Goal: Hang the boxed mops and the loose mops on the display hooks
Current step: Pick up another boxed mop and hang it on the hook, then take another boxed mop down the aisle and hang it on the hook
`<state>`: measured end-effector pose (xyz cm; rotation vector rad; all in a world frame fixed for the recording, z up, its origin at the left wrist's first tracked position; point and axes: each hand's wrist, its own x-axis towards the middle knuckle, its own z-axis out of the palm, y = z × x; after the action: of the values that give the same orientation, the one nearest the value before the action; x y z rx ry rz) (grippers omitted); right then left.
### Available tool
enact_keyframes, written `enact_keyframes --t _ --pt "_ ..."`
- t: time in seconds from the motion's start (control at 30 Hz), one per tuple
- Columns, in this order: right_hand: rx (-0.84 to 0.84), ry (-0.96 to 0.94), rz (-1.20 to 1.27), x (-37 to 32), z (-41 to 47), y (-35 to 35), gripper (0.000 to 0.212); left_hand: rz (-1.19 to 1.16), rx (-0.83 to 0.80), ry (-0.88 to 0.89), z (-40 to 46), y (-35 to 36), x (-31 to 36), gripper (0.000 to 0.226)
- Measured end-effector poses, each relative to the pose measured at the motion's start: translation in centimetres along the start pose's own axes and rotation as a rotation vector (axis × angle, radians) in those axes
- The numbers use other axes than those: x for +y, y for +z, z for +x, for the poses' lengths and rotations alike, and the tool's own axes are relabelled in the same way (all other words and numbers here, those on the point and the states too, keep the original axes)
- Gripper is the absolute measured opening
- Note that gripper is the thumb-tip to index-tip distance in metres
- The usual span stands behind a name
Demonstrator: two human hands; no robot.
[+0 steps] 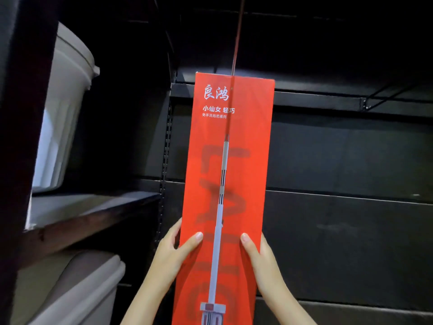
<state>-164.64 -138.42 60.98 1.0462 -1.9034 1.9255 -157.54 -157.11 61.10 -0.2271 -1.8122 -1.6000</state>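
Note:
A tall red mop box (232,174) with white lettering and a printed mop stands upright in front of the dark display wall. My left hand (174,249) grips its left edge low down, thumb on the front face. My right hand (260,254) grips the right edge at the same height, thumb on the front. The box's top edge sits level with a black crossbar (316,96). A thin reddish rod (236,36) runs up from the box's top into the dark; what it joins is hidden.
Black slatted back panels (339,160) fill the right. A wire bracket (384,95) sticks out at upper right. A slotted upright (165,160) stands left of the box. On the left shelf (89,212) are white plastic bins (65,106), another bin (77,289) below.

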Motion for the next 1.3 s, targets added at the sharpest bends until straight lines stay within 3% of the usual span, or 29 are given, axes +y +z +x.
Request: enact_keyframes --t 0.1,0.23,0.47,0.63,0.77,0.87,1.03,1.17,1.3 --pt "0.024 0.05 0.031 0.6 -0.6 0.5 0.066 -0.006 0.001 0.025 -1.4 0.7 -0.9 0.059" --pt "0.04 0.077 0.042 0.4 -0.5 0.6 0.049 -0.009 0.007 0.032 -1.6 1.0 -0.8 0.055" --pt "0.024 0.166 0.021 -1.1 -1.6 0.7 0.064 0.09 0.073 -0.108 -1.9 0.7 -0.4 0.058" --pt "0.172 0.202 -0.179 -2.1 -3.8 0.5 0.059 0.374 0.257 -0.18 -5.3 1.1 0.2 0.056" --pt "0.182 0.169 -0.495 -1.2 -9.4 -1.7 0.049 0.746 0.398 -0.03 -11.2 1.5 0.7 0.053" --pt "0.157 0.196 -0.803 -0.3 -15.2 -4.8 0.045 0.875 0.177 0.186 -14.6 3.6 0.0 0.044" --pt "0.175 0.463 -1.084 0.2 -26.9 -10.2 0.046 0.85 -0.411 0.204 -19.3 11.2 -2.6 0.054" --pt "0.234 0.758 -1.146 -0.4 -38.8 -14.0 0.041 0.783 -0.889 0.194 -25.5 18.2 -5.0 0.059" --pt "0.4 1.022 -1.118 -3.1 -52.0 -15.2 0.034 0.688 -1.282 0.189 -34.3 23.8 -4.9 0.055"
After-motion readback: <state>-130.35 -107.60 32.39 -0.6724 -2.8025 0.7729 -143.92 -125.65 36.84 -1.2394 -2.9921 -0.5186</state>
